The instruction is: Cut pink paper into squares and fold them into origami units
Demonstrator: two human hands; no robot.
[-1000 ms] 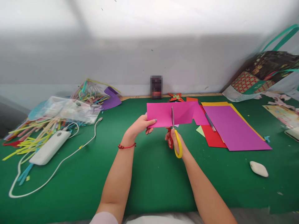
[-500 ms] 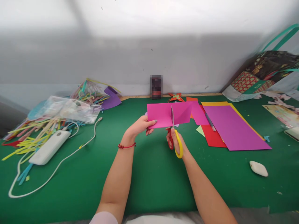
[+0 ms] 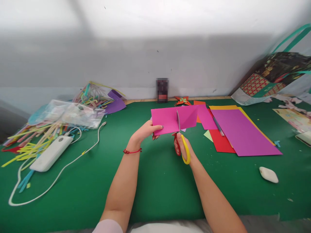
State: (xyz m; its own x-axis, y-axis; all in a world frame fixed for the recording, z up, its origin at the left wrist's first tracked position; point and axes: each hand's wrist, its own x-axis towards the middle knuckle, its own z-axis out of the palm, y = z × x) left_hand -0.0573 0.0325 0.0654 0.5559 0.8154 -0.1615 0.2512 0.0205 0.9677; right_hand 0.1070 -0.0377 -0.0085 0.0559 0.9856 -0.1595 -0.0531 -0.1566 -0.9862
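A bright pink sheet of paper point(image 3: 165, 119) is held up above the green table by my left hand point(image 3: 148, 130), its thumb on the front face and the other fingers behind. My right hand point(image 3: 181, 147) grips scissors point(image 3: 186, 150) with one yellow and one red handle loop. Their blades point away from me and lie across the middle of the sheet, one blade showing in front of the paper. Part of the right-hand fingers is hidden by the handles.
On the right lie purple paper point(image 3: 245, 132), red paper point(image 3: 220, 144), a pen point(image 3: 218, 126) and a white case point(image 3: 268, 174). Left are a white power bank point(image 3: 51, 153) with a cable, paper strips point(image 3: 26, 150) and a clear plastic bag point(image 3: 73, 113). An orange paper star point(image 3: 182, 100) lies by the wall.
The pink sheet has shifted slightly left and tilted a little. The scissors' blades lean a bit more to the left; both hands keep their hold.
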